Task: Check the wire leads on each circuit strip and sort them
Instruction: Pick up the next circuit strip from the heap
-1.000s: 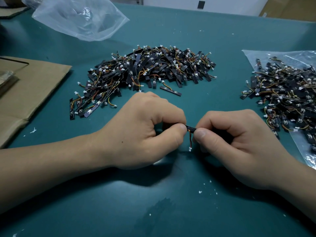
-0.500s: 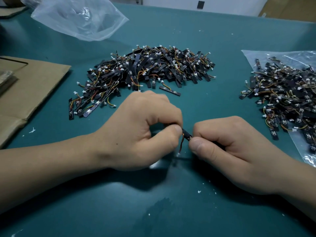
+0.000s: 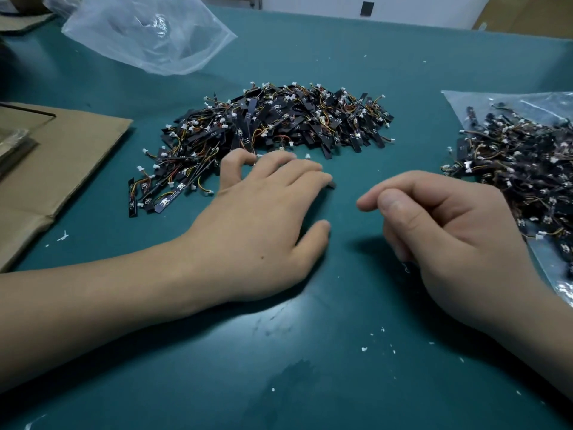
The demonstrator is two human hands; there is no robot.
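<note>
A teal table mat (image 3: 279, 352) is seen from above, and both bare hands are held low over it. The left hand (image 3: 263, 218) is spread flat with its fingers apart and nearly straight, gripping nothing. Its fingertips (image 3: 310, 166) are placed at the near edge of a large central pile of black circuit strips with coloured wire leads and white connectors (image 3: 279, 122). A small dark end is seen just beside the index fingertip, but what it is cannot be told.

The right hand (image 3: 449, 231) is held near the middle right, well apart from the left hand. Its fingers are curled inward and the thumb is laid against the index finger. Whether a strip is enclosed inside cannot be told. A tiny dark and white bit is glimpsed under the curled fingers.

A second pile of the same black wired strips (image 3: 521, 159) is heaped at the right on a flat clear plastic bag (image 3: 459, 100), just beside the right hand. A crumpled clear plastic bag (image 3: 148, 35) is placed at the far left. A sheet of brown cardboard (image 3: 62, 156) is laid at the left edge. Small white specks (image 3: 364, 349) are scattered over the near mat.
</note>
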